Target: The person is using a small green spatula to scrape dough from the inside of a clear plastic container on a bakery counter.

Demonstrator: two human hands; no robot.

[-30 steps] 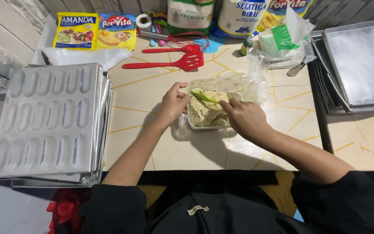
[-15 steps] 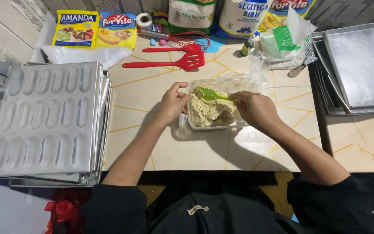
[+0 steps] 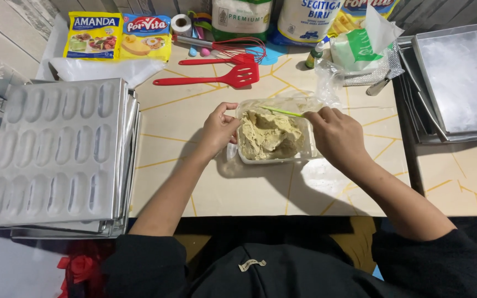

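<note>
Left hand (image 3: 219, 129): your fingers pinch the left rim of the tub (image 3: 274, 160); thumb and forefinger closed on its edge.
Right hand (image 3: 338, 135): your fingers are closed around a green spatula (image 3: 282, 111); its blade lies across the tub's top edge.
Tub: clear plastic, mid-desk (image 3: 205, 187), between your hands; beige dough (image 3: 269, 138) fills it.
Left of you: stacked moulded trays (image 3: 56, 149).
Right of you: flat trays (image 3: 459, 77).
Beyond the tub: red turner (image 3: 216, 80); red whisk (image 3: 233, 47); a crumpled bag (image 3: 329, 83) touches the tub's far corner.
</note>
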